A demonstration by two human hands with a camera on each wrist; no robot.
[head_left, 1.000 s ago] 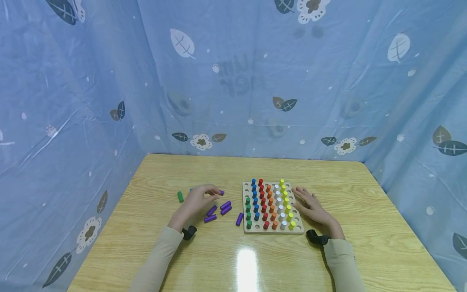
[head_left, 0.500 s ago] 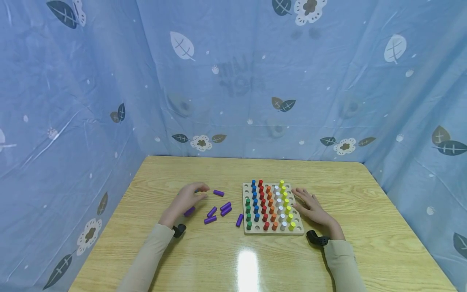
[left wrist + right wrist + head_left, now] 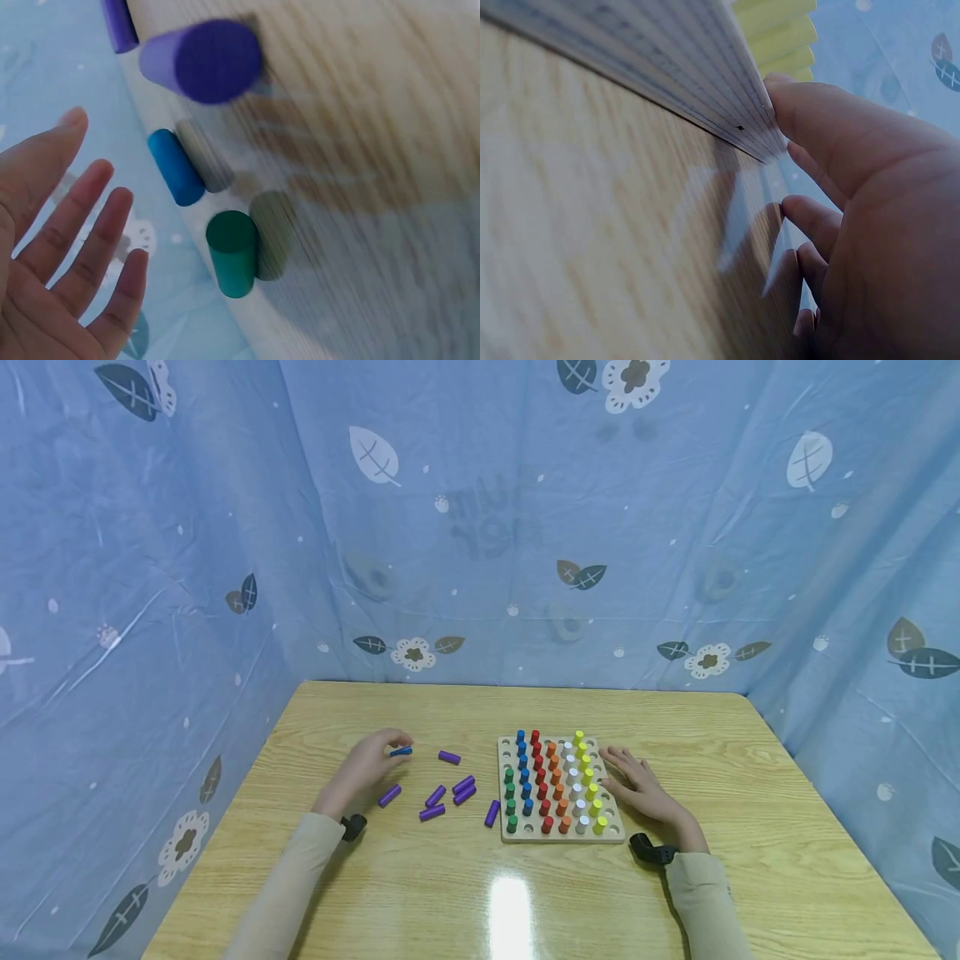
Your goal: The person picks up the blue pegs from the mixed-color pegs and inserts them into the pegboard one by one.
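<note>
My left hand (image 3: 365, 768) hovers over the table with its fingers apart. Near its fingertips lies a blue peg (image 3: 401, 751), which in the left wrist view (image 3: 176, 167) rests on the wood clear of the fingers. Beside that peg is a green peg (image 3: 232, 253), hidden behind the hand in the head view. My right hand (image 3: 648, 793) lies with extended fingers along the right side of a wooden pegboard (image 3: 517, 837). In the right wrist view the thumb (image 3: 832, 120) touches the board's edge, close to yellow pegs (image 3: 780, 37).
Several purple pegs (image 3: 432, 812) lie scattered between the left hand and the board. Columns of green, blue, red, orange, white and yellow pegs (image 3: 588, 777) stand in the board. A patterned blue curtain (image 3: 480, 568) encloses the wooden table (image 3: 420, 902) behind and at the sides.
My left hand has moved left, away from the purple peg near the back, which now lies uncovered. The blue peg has come into view by its fingers. The right hand stays put.
</note>
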